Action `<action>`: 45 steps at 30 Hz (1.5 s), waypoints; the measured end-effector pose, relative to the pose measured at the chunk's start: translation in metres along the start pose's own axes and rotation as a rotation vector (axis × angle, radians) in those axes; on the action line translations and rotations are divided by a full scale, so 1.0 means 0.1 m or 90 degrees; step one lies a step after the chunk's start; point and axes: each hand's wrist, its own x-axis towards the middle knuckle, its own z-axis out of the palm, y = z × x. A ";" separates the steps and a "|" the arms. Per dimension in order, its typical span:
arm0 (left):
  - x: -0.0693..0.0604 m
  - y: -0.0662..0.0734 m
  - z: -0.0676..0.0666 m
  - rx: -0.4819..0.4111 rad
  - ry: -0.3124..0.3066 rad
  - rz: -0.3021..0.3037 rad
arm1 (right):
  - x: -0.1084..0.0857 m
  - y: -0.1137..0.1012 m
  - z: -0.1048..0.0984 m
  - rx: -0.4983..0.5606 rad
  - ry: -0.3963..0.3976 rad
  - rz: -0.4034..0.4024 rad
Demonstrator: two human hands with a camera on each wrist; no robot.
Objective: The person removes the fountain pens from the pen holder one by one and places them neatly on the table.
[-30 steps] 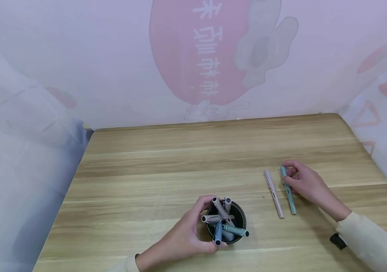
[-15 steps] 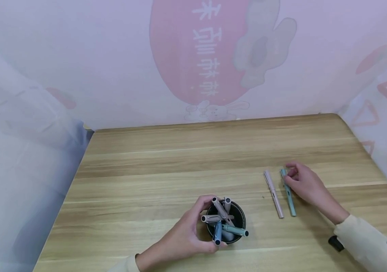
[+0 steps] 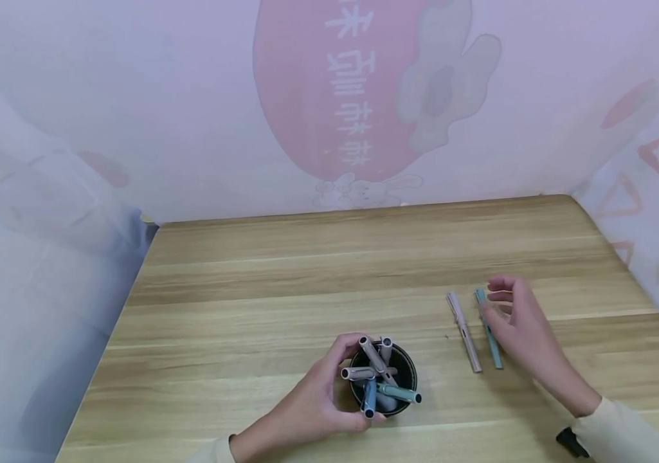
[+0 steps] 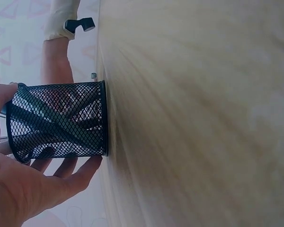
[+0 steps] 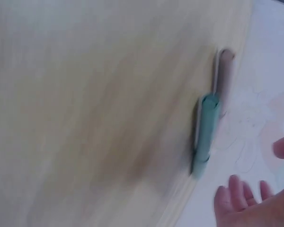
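Note:
A black mesh cup point(image 4: 57, 120) stands on the table holding several pens, among them a blue pen point(image 3: 370, 397) and a green pen point(image 3: 400, 393). My left hand point(image 3: 320, 399) grips the cup round its side. To the right lie a pale pink pen point(image 3: 465, 333) and, beside it, a teal pen point(image 3: 492, 341), roughly parallel and apart. My right hand point(image 3: 528, 328) is over the teal pen's right side, fingers loosely bent; in the right wrist view the hand point(image 5: 260, 203) shows apart from the teal pen point(image 5: 206, 132), with nothing in it.
The wooden table point(image 3: 283, 276) meets a pale printed curtain point(image 3: 190, 116) along its back edge. More curtain hangs at the left and right sides. A small black object point(image 3: 571, 442) is at the right sleeve's cuff.
My right hand has loosened from the teal pen, its fingers spreading and lifting away. That pen stays on the table. My left hand and the cup look unchanged.

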 end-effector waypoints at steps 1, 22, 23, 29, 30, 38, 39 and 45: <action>0.00 0.00 0.00 -0.003 -0.002 -0.001 | -0.03 -0.04 0.02 0.015 0.008 -0.011; -0.01 0.01 -0.01 0.002 -0.003 -0.011 | -0.37 -0.58 0.62 0.283 0.023 -0.266; -0.01 0.01 -0.01 0.002 -0.002 -0.015 | -0.37 -0.59 0.64 0.290 0.021 -0.279; -0.01 0.02 -0.02 0.003 0.004 -0.027 | -0.41 -0.68 0.74 0.318 -0.018 -0.302; -0.01 0.03 -0.02 0.001 0.004 -0.023 | -0.41 -0.70 0.76 0.322 -0.024 -0.301; 0.01 0.00 -0.01 0.003 0.007 0.014 | -0.42 -0.75 0.86 0.335 -0.026 -0.339; 0.01 0.01 -0.01 0.003 0.007 0.013 | -0.42 -0.75 0.87 0.334 -0.023 -0.347; 0.00 0.01 -0.03 0.006 0.001 0.025 | -0.40 -0.74 0.92 0.298 -0.001 -0.399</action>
